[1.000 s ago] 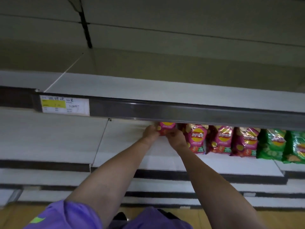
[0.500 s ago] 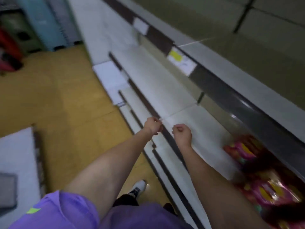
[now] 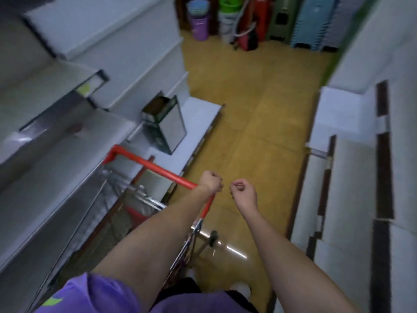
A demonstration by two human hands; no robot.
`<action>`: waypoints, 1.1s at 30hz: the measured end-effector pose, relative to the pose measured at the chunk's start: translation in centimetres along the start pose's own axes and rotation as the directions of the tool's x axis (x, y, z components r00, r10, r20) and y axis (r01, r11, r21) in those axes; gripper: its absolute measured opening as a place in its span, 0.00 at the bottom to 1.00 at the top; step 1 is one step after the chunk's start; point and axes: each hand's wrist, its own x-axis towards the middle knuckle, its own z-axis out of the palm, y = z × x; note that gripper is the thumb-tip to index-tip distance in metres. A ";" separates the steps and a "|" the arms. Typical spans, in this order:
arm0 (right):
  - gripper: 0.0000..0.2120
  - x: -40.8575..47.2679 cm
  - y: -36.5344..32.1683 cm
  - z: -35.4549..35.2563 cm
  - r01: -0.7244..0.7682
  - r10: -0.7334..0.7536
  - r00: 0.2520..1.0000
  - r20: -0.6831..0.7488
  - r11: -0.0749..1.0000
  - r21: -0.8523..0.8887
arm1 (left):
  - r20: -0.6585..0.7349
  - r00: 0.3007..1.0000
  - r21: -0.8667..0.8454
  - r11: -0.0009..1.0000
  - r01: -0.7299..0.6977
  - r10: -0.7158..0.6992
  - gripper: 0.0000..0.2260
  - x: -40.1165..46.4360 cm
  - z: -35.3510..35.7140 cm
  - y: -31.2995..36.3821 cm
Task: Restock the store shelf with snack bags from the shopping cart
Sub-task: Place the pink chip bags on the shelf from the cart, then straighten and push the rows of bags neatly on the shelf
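Hovering hands: left (image 3: 211, 182) | right (image 3: 243, 193) (both curled, empty) | above shopping cart (image 3: 153, 168)

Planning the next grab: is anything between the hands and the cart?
Nothing visible. The left hand is in front of the cart handle; the right hand hangs empty over bare floor beside it. No bags can be made out in the blurred basket.

A yellowish floor (image 3: 259, 114) is seen running down the aisle. At the far end, plastic buckets (image 3: 199, 21) and stacked stools (image 3: 309, 21) are lined up side by side. A dark open box (image 3: 163, 123) is left tilted on a low white platform (image 3: 198, 123) at the left.
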 end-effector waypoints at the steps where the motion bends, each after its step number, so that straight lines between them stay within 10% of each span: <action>1: 0.07 -0.4 -0.2 1.9 0.012 -0.011 0.999 0.039 1.000 -0.024 | -0.031 1.000 -0.091 0.996 -0.002 -0.001 0.12 -0.4 -1.7 -0.7; 11: 0.11 -7.6 -1.7 13.6 0.211 -0.328 0.936 -0.129 0.814 -0.542 | -0.189 0.976 -0.320 0.946 0.048 -0.113 0.13 -4.3 -14.0 -10.2; 27: 0.16 -12.4 -3.2 20.2 0.185 -0.169 0.982 0.087 0.740 -0.647 | -0.121 0.981 -0.277 0.954 0.115 -0.154 0.08 -8.7 -23.6 -18.7; 33: 0.16 -15.3 -2.3 24.8 0.246 -0.188 0.968 0.168 0.556 -0.794 | -0.183 0.966 -0.349 0.931 0.109 -0.182 0.07 -10.8 -28.3 -21.6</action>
